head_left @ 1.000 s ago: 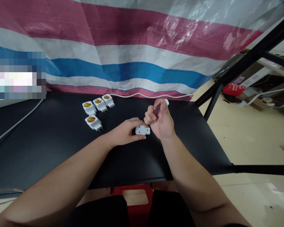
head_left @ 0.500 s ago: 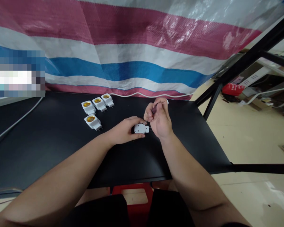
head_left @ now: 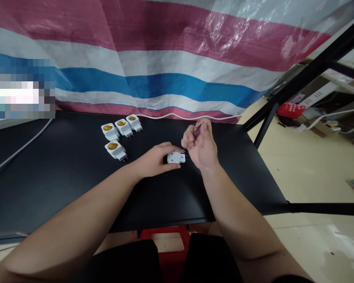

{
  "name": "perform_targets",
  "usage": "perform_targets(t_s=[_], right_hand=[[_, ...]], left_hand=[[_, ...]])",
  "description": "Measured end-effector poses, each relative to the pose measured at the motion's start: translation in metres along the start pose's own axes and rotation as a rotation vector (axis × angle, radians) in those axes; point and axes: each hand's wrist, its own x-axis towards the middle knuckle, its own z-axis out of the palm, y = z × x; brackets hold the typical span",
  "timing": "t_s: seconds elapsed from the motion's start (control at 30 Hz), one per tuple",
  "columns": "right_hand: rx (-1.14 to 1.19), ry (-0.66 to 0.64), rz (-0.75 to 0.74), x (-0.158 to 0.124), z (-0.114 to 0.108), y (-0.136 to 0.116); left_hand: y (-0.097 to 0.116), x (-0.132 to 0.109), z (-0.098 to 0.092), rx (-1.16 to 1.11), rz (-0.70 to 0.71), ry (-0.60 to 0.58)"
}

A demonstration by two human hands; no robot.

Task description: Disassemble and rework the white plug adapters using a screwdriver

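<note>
My left hand (head_left: pixel 157 160) holds a white plug-in lamp socket (head_left: pixel 174 158) against the black table, thumb along its near edge and fingers along the far one. Its flat back with small screw holes faces up, and its metal prongs point right. In my right hand (head_left: pixel 202 145) is a screwdriver (head_left: pixel 197 131) with a dark purplish handle, fingers closed round it. The thin shaft slants down to the far edge of the socket's back, near my left fingertips. Whether the tip sits in a hole is too small to tell.
Several similar white sockets (head_left: pixel 115 150) with gold-coloured insides lie on the black table (head_left: pixel 76 173), left of my hands. A white cable (head_left: pixel 171 115) runs along the back by a striped plastic sheet (head_left: pixel 153 84). A black metal frame (head_left: pixel 265 125) stands at the right.
My right hand has shifted very slightly right and the screwdriver handle has tilted a little. The view has moved slightly. My left hand still holds the socket in place.
</note>
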Motion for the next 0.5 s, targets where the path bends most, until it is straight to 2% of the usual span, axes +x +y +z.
perform_targets(t_s=[0.4,0.5], right_hand=[[0.057,-0.061,0.042,-0.0018,-0.0048,-0.0007],[0.033,-0.038,0.063,-0.0025,-0.0030,-0.0014]], left_hand=[[0.0010,0.0000,-0.0007,-0.054,0.009,-0.011],[0.0007,-0.0004,-0.0002,-0.045,0.010,-0.014]])
